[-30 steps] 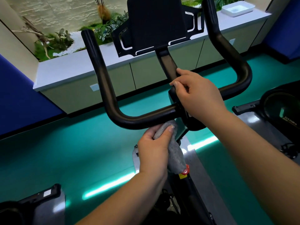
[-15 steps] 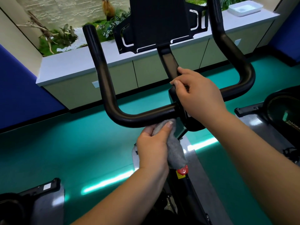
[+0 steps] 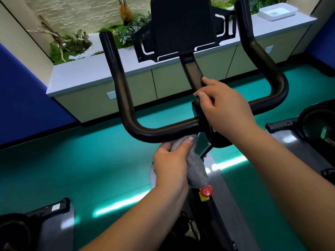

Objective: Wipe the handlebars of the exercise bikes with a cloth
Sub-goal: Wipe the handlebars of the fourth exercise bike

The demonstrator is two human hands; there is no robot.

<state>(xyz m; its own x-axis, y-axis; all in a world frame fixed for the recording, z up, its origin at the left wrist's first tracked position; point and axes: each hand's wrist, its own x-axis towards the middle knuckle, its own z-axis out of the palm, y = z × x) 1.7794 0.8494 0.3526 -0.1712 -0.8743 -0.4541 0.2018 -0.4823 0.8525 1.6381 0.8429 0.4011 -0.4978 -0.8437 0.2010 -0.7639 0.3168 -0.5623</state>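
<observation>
Under handlebar: left hand grips cloth (grey); right hand clasps centre stem.

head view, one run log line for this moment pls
left hand: holds grey cloth under handlebar | right hand: grips centre stem

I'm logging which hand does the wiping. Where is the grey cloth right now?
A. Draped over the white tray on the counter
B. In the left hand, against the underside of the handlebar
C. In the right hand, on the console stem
B: the left hand grips the grey cloth up against the underside of the handlebar; the right hand holds none.
</observation>
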